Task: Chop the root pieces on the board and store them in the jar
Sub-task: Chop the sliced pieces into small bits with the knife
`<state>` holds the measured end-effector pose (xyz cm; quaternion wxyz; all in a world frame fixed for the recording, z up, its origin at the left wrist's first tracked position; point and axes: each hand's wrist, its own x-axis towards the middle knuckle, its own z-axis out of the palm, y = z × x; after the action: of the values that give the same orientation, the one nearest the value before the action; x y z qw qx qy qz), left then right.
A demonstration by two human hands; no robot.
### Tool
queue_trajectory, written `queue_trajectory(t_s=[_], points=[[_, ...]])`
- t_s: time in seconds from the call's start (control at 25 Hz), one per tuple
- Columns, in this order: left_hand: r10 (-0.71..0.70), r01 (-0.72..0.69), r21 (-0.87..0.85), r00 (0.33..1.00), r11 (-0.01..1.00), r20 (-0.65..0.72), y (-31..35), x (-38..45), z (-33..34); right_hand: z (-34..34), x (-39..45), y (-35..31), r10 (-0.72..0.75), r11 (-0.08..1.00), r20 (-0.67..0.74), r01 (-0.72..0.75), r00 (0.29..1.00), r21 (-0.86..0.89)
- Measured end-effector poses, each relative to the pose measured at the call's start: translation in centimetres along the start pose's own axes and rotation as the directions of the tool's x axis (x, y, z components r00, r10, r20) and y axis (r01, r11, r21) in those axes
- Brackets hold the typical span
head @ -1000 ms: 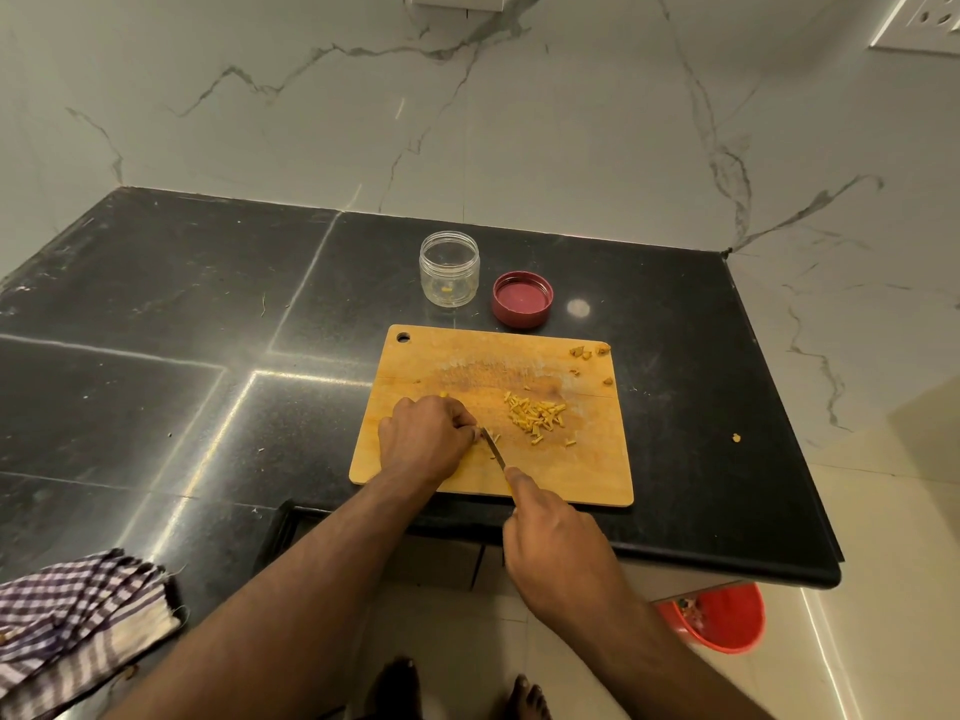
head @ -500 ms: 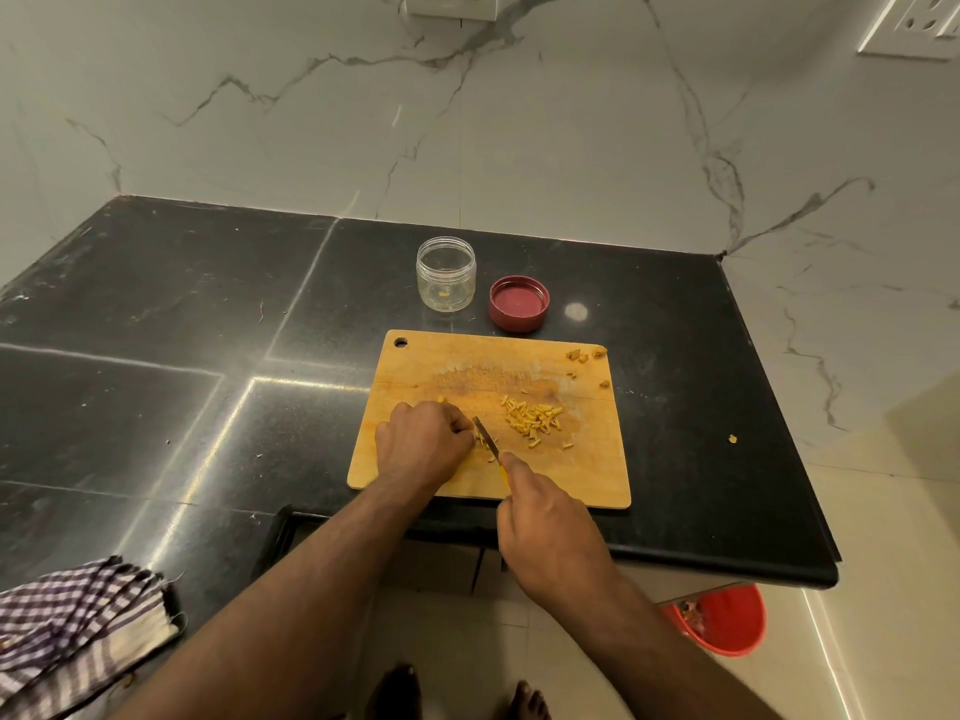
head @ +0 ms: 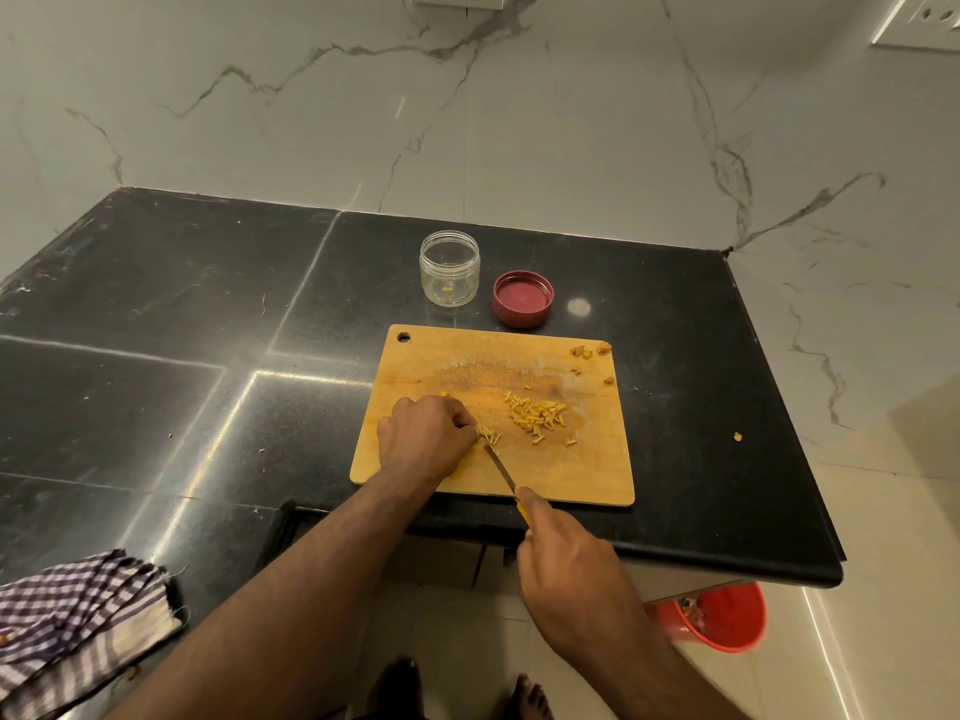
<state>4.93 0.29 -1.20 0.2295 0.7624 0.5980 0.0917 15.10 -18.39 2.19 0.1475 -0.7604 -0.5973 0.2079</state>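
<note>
Many short yellow root pieces (head: 537, 415) are heaped at the middle of the rectangular wooden board (head: 582, 470). More are pinned under the curled left hand (head: 423, 439). A slim knife (head: 500, 467), gripped by the right hand (head: 569, 558), is pointed far-left, blade on the board. A round clear jar (head: 450, 268) is stood open beyond, beside its red lid (head: 522, 298).

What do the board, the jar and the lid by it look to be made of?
Board: looks like wood or bamboo, matt tan with a pale scuffed patch and a hang hole.
Jar: clear, see-through with a threaded neck; glass or plastic, cannot tell.
Lid: probably plastic, dull red, lying inside-up with a ribbed rim.
</note>
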Motion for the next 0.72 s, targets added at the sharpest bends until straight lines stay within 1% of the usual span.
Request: queue_trajectory(t_s=[0.08,0.16,0.24,0.36,0.48,0.56,0.64,0.68,0.72], points=[[0.014,-0.014,-0.013,1.000,1.000,0.016,-0.1,0.0,-0.1,-0.6,-0.3,0.1,0.014,0.997,-0.034,-0.011,0.999,0.072],[0.023,-0.022,-0.077,1.000,0.997,0.016,-0.4,-0.1,-0.4,-1.0,-0.1,0.4,0.045,0.992,-0.053,-0.038,0.998,0.124],[0.011,-0.016,-0.193,1.000,0.981,-0.026,-1.2,0.0,-0.9,-1.0,0.4,0.8,0.049,0.990,-0.051,-0.042,0.997,0.133],[-0.044,0.019,-0.334,0.997,0.943,-0.067,-2.2,-0.4,-1.6,-0.2,1.2,0.9,0.000,0.994,-0.003,0.000,1.000,0.107],[-0.078,0.044,-0.361,0.994,0.932,-0.079,-3.0,-1.1,-1.5,0.7,1.3,1.7,-0.025,0.998,0.023,0.023,0.999,0.060],[-0.072,0.037,-0.364,0.994,0.931,-0.084,-3.4,-1.6,-1.2,0.4,1.3,2.9,0.037,0.996,-0.005,-0.037,0.999,0.076],[-0.071,0.031,-0.361,0.993,0.932,-0.099,-3.6,-1.7,-1.0,-0.2,1.3,4.3,0.088,0.989,-0.069,-0.079,0.994,0.126],[-0.072,0.030,-0.357,0.992,0.934,-0.105,-3.6,-1.8,-1.0,-0.4,1.3,4.7,0.074,0.987,-0.077,-0.062,0.994,0.148],[-0.072,0.030,-0.351,0.992,0.936,-0.108,-3.6,-1.8,-0.9,-0.5,1.1,4.8,0.038,0.986,-0.057,-0.029,0.998,0.162]])
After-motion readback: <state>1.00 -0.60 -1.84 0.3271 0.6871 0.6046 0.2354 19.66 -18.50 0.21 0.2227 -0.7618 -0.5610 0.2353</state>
